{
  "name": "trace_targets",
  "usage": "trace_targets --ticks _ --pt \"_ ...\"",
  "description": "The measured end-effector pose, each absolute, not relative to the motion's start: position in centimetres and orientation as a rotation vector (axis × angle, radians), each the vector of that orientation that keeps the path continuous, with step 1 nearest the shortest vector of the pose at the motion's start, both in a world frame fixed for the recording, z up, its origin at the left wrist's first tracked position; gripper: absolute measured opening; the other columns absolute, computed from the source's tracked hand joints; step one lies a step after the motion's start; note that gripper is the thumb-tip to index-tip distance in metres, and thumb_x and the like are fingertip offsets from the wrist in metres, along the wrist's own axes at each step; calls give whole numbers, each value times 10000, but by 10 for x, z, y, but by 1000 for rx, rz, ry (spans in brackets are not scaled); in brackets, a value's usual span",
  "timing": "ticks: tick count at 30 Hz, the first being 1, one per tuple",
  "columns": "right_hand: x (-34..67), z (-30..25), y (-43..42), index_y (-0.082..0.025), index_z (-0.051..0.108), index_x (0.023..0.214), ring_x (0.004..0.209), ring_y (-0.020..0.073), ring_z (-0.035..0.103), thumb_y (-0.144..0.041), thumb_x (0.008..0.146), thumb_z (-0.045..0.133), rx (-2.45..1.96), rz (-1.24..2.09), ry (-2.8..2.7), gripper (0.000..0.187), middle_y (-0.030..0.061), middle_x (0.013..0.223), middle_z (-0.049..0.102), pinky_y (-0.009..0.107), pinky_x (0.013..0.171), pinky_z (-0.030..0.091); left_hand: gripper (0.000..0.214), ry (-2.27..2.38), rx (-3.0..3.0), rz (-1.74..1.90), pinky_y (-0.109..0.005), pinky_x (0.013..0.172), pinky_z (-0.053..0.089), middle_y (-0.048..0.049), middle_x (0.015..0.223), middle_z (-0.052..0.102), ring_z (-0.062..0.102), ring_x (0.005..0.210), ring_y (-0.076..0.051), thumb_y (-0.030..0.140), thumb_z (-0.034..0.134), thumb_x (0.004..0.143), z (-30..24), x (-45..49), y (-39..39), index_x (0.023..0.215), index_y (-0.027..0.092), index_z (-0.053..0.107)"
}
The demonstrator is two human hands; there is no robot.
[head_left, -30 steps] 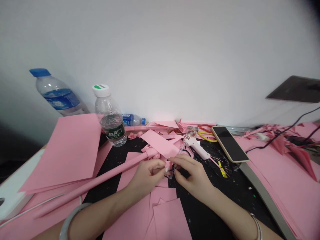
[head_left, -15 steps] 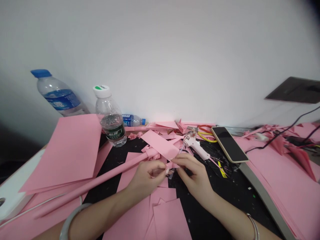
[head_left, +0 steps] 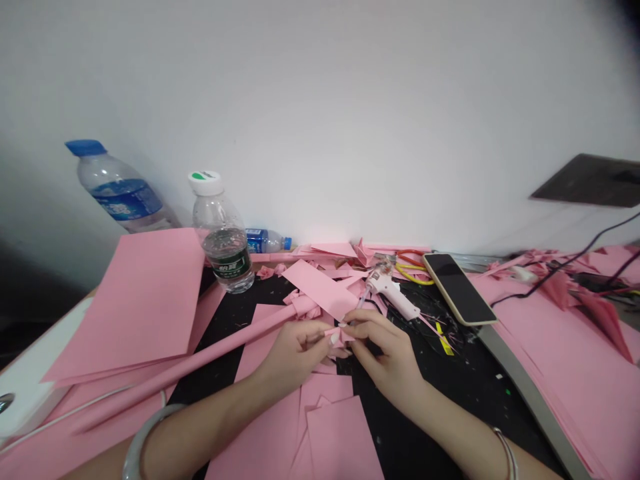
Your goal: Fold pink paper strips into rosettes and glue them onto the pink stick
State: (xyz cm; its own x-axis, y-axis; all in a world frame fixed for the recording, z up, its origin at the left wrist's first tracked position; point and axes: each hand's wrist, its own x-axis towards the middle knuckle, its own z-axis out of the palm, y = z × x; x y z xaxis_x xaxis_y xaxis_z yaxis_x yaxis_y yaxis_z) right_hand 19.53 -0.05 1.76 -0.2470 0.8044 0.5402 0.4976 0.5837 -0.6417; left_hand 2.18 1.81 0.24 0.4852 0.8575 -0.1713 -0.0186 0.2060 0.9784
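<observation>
Black tabletop (head_left: 250, 313): both hands, left hand (head_left: 295, 350) and right hand (head_left: 387, 353), pinch a small pink paper piece (head_left: 340, 333), glue gun (head_left: 393, 293) just behind.

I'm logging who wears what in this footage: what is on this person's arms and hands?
No sleeves or gloves. By the left hand sits a wide pale grey-green bangle; by the right hand a thin silver metal bangle. Fingernails look long and pale-polished.

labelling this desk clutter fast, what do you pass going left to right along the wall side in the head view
blue-capped bottle → white-capped bottle → small lying bottle → glue gun → phone
</observation>
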Motion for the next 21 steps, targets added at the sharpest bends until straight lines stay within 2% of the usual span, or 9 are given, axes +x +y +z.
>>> trace_targets --ticks 5,13,21 --pt "197 17 2 -199 629 913 950 186 638 -47 818 527 -1003 321 -2030 206 96 1032 669 320 815 530 297 880 1134 744 -296 673 565 -69 813 715 698 722 -187 403 627 793 2 22 20 871 121 674" --pt "202 16 -1 -187 548 1200 1138 242 563 -49 767 490 -975 299 -2201 458 129 1212 614 437 955 479 310 848 1001 779 -324 729 558 -59 853 722 702 722 -184 420 643 782 -2 21 27 916 142 674" --pt "202 17 -2 -187 525 1255 1173 260 549 -40 752 467 -984 250 -2260 528 138 1287 573 457 975 465 271 861 1044 763 -300 729 556 -68 899 735 697 820 -200 368 649 786 0 22 28 950 157 696"
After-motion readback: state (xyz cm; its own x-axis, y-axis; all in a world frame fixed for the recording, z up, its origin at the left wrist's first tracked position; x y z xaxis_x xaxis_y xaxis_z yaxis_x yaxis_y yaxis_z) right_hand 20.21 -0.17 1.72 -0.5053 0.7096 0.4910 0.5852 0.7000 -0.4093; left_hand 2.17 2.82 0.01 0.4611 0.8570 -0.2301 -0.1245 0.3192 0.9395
